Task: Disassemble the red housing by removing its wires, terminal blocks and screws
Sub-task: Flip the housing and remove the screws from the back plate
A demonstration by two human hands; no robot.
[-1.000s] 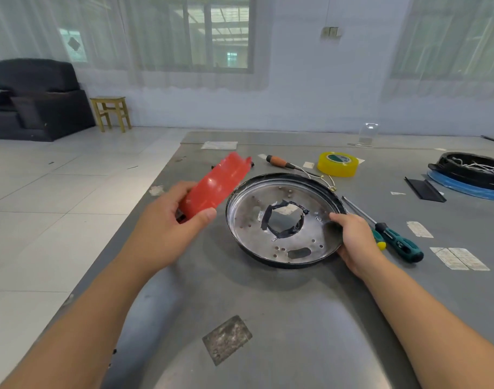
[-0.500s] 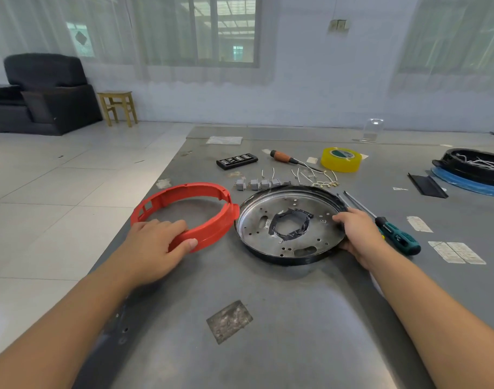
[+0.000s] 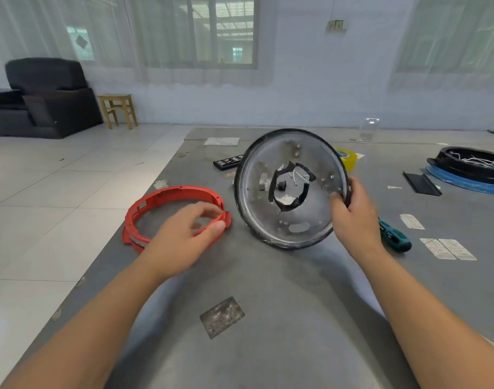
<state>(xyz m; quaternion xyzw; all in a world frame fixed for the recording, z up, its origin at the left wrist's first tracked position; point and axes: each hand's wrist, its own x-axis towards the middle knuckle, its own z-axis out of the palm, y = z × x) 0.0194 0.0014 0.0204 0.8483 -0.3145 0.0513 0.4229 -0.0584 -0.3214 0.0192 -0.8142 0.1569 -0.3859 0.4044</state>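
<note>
Grey metal table [image 3: 268, 318], wide and scuffed. On it, tipped up on its near edge, a round metal plate [image 3: 268, 217] with a black rim, inner face toward the camera, flat axis leaning steeply up and away; torn black hole at its centre, small bits and pale wire ends visible through it. Left of the plate and just apart from it, the red ring [image 3: 156, 199], flat on the table near the left edge, open side up, no long axis to speak of, one tab jutting toward the plate. Left hand [image 3: 181, 242] above the ring's near right rim, fingers loosely spread, thumb at or just off the red edge; contact not clear. Right hand [image 3: 355, 220] pinching the plate's right rim, thumb on the inner face, fingers behind. Beside that wrist, a green-handled screwdriver [image 3: 394, 238]; behind the plate, yellow tape [image 3: 348, 160].

Judged step: red ring apparently stripped and laid aside, plate under inspection for leftover wires or screws. Next move likely needing a firm tilt hold and a free hand for the screwdriver.
</note>
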